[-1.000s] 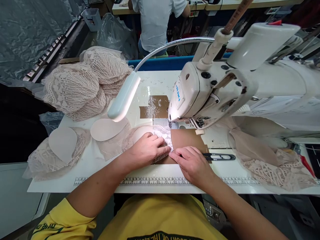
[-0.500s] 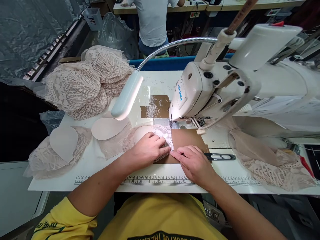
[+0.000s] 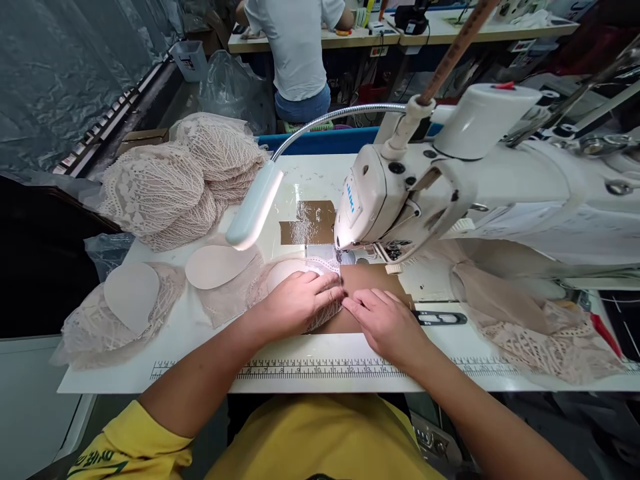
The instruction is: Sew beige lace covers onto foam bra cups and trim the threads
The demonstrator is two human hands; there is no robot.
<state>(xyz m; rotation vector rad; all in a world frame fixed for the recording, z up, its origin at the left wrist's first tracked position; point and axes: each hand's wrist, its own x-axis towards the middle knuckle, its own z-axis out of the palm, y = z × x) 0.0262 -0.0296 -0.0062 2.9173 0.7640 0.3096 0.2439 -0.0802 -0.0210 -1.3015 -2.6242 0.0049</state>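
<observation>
My left hand [image 3: 296, 300] lies palm down on a beige lace cup piece [image 3: 280, 275], fingers pressed onto the lace just in front of the needle of the white sewing machine [image 3: 395, 200]. My right hand [image 3: 385, 323] rests beside it on a brown cardboard patch [image 3: 373, 280], with its fingertips pinching the lace's right edge. The two hands nearly touch. The lace runs under the presser foot [image 3: 341, 257].
Stacks of lace cups [image 3: 175, 180] and foam pads [image 3: 131, 293] sit at the left. Black thread snips [image 3: 440, 318] lie right of my hand. More lace fabric [image 3: 540, 333] is heaped at the right. A gooseneck lamp [image 3: 253, 207] hangs over the table. A person in a white shirt [image 3: 297, 47] sits behind.
Both hands have slid a little farther toward the needle with the lace. The camera has tilted up slightly, showing more of the room behind.
</observation>
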